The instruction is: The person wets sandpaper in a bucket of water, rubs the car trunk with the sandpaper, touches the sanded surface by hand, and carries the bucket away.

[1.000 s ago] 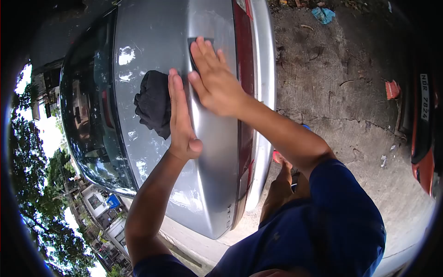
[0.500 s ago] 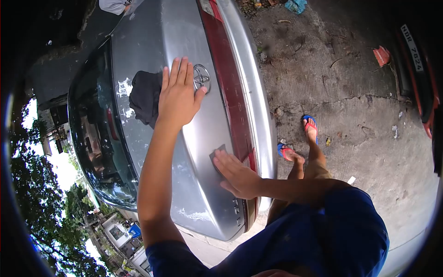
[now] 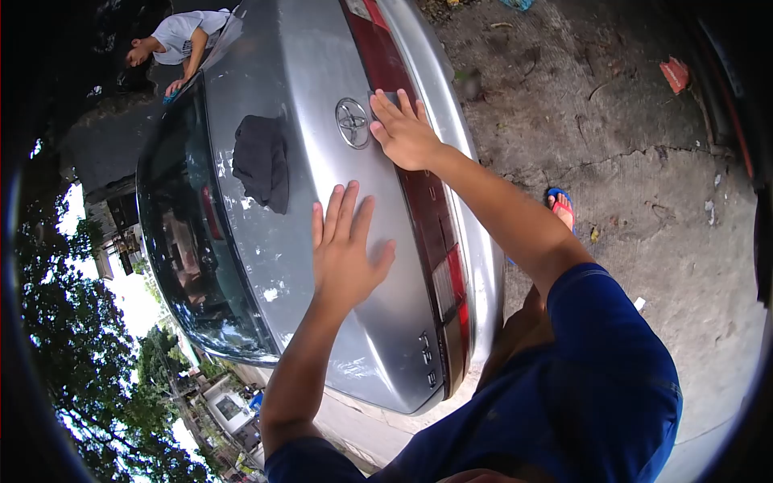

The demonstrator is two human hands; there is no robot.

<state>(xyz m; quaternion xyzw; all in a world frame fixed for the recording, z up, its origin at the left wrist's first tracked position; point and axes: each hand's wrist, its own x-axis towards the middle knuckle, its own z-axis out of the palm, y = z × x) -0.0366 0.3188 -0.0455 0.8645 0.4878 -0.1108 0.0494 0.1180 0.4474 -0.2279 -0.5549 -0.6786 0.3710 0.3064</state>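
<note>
Hands working on a silver car trunk lid (image 3: 322, 72)

A small dark pad (image 3: 385, 97) is lying flat under the right hand (image 3: 405, 131) beside the emblem (image 3: 352, 122); the left hand (image 3: 345, 253) is pressing open-palmed on the lid lower down.

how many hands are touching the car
3: the left hand flat on the trunk lid, the right hand beside the emblem, and another person's hand at the far corner. Others may be hidden.
</note>
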